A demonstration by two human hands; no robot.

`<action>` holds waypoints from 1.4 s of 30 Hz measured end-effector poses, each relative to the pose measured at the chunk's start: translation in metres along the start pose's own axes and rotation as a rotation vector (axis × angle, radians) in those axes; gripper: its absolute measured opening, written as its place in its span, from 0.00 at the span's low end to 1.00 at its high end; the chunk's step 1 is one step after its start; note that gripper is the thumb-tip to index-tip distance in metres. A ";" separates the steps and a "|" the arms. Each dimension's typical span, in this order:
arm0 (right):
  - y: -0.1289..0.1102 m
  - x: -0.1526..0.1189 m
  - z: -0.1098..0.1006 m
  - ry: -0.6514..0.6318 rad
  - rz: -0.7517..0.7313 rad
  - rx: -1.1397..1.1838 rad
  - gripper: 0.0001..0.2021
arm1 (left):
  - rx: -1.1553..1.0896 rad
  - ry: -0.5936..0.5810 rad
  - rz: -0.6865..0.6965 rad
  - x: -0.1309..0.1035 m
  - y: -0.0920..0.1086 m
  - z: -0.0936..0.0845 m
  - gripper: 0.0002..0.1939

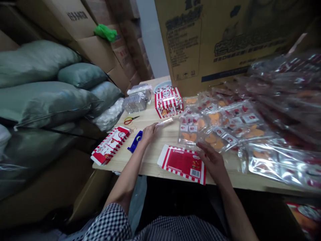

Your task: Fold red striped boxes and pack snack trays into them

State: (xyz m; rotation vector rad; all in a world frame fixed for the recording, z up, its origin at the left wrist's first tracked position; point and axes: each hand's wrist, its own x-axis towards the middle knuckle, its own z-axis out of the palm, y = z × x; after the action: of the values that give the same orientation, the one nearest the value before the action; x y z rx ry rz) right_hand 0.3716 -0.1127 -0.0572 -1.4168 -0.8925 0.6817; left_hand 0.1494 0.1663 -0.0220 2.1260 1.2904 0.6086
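My left hand (148,134) is closed on the near end of a thin clear plastic pack (165,123), seen almost edge-on above the wood-topped table. My right hand (212,162) hovers over the right end of a flattened red-and-white striped carton (184,161) with a barcode. Its fingers are spread and reach to the lower edge of a clear blister pack (190,129) with orange pieces inside; whether they touch it I cannot tell. A blue tape dispenser (135,142) is just left of my left wrist.
A standing striped box (169,103), yellow-and-red scissors (130,120), another flat carton (110,145) and a stack of grey packs (134,103) are on the table (147,164). Clear packs (250,124) heap up on the right. A large cardboard box (213,43) stands behind; stuffed sacks (55,100) lie left.
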 end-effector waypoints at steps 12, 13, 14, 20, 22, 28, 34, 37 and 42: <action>-0.045 0.010 0.063 -0.118 0.318 0.624 0.38 | -0.442 0.126 0.089 -0.122 0.056 -0.006 0.21; -0.052 0.005 0.066 -0.150 0.325 0.717 0.41 | -0.369 0.127 0.198 -0.138 0.063 0.000 0.19; -0.059 0.000 0.069 -0.193 0.326 0.807 0.41 | -0.282 0.117 0.322 -0.153 0.069 0.005 0.18; -0.065 -0.036 0.075 -0.265 0.299 0.809 0.39 | -0.234 0.052 0.471 -0.201 0.072 0.010 0.20; -0.059 -0.042 0.077 -0.168 0.296 0.665 0.46 | -0.434 0.007 0.205 -0.203 0.066 -0.004 0.17; -0.068 -0.039 0.102 -0.078 0.468 0.785 0.27 | -1.137 -0.353 -0.337 -0.218 0.042 -0.047 0.26; -0.083 -0.056 0.144 -0.034 0.480 0.825 0.25 | -1.571 0.041 -0.445 -0.268 0.035 -0.019 0.26; -0.079 -0.058 0.137 -0.257 0.431 0.613 0.30 | -1.420 0.296 -0.500 -0.269 0.028 -0.028 0.21; -0.046 -0.025 0.082 -0.431 -0.081 -0.417 0.54 | -1.124 0.586 -0.468 -0.245 -0.020 -0.097 0.23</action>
State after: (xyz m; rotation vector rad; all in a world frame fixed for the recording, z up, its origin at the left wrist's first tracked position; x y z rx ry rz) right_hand 0.2841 -0.0936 -0.0193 -1.6151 -1.4891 0.7851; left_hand -0.0310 -0.0239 0.0150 0.7215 1.2001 1.3753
